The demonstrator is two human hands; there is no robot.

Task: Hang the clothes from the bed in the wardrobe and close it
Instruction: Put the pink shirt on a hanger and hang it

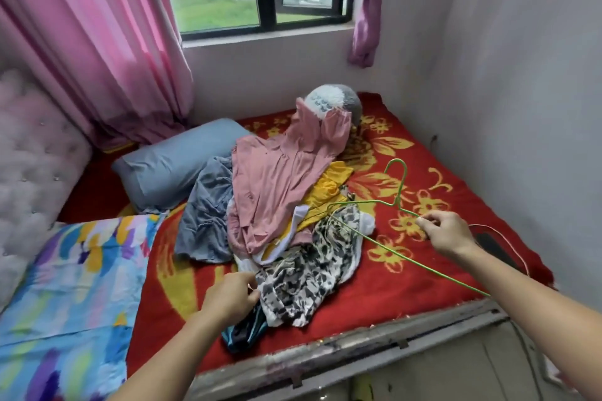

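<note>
A heap of clothes lies on the red flowered bedspread [407, 277]: a pink garment [277, 179] on top, a grey one [205, 221] at its left, a yellow one [329, 192] beneath, and a black-and-white patterned garment [309, 273] nearest me. My left hand [231, 296] pinches the near left edge of the patterned garment. My right hand [446, 234] grips a thin green wire hanger [395, 192] by its shoulder, held just above the right side of the heap, hook pointing away. The wardrobe is out of view.
A blue-grey pillow [169, 166] and a colourful quilt [65, 286] lie at the left by a tufted headboard [35, 153]. A grey plush toy [335, 101] sits behind the heap. Pink curtains, a window and walls enclose the bed; its worn frame edge [358, 342] runs below.
</note>
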